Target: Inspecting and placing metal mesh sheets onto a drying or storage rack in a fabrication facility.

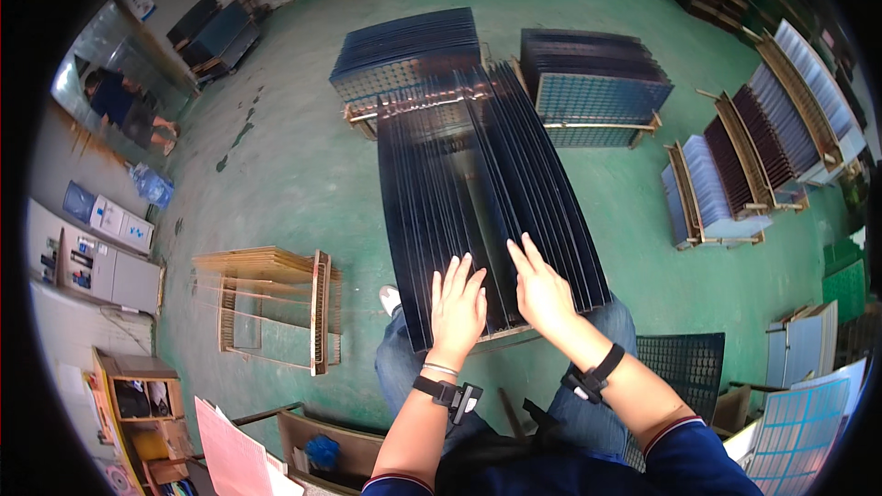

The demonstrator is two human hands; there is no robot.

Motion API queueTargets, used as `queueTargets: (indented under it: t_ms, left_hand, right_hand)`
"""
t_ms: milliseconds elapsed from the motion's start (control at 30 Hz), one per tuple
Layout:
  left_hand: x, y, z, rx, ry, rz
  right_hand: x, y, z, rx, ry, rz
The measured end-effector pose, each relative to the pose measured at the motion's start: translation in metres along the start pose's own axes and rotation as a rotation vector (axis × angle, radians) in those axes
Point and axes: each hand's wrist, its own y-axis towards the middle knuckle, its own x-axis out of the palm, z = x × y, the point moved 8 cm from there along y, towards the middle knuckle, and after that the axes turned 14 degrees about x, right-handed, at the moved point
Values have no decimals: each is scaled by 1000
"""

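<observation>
Hands lay flat on top of a row of dark sheets (478, 193) that stood on edge in a wooden rack (501, 334) in front of the person's knees. The left hand (457, 308) rested with its fingers spread and slightly bent over the near tops of the sheets, gripping nothing. The right hand (542, 292) sat just beside it, fingers straight and splayed, pressing on sheets a little further right; it too held nothing. Between the two hands the sheets looked parted, with a narrow gap running away from the person down the middle of the row.

How far the sorting had gone was hard to judge. The rack looked close to full, so most of the sheets seemed to be in place already, and what was left appeared to be straightening or spacing them along the gap. Beyond the rack, on the green floor (294, 165), two more stacks of dark panels (593, 83) lay flat on pallets. An empty wooden rack (276, 308) stood to the left, near the person's white shoe (390, 298). To the right, other racks (735, 174) held pale and dark sheets on edge. At the far left another person (124, 108) crouched by the wall, well apart from the work.
</observation>
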Motion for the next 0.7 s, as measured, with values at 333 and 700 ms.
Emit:
queueTargets:
  t_ms: [333, 700]
  left_hand:
    - [-5, -1, -3, -49, -123, 31]
    - [-3, -3, -6, 3, -91, 123]
  right_hand:
    - [56, -15, -23, -91, 305, -28]
    - [67, 15, 14, 132, -138, -169]
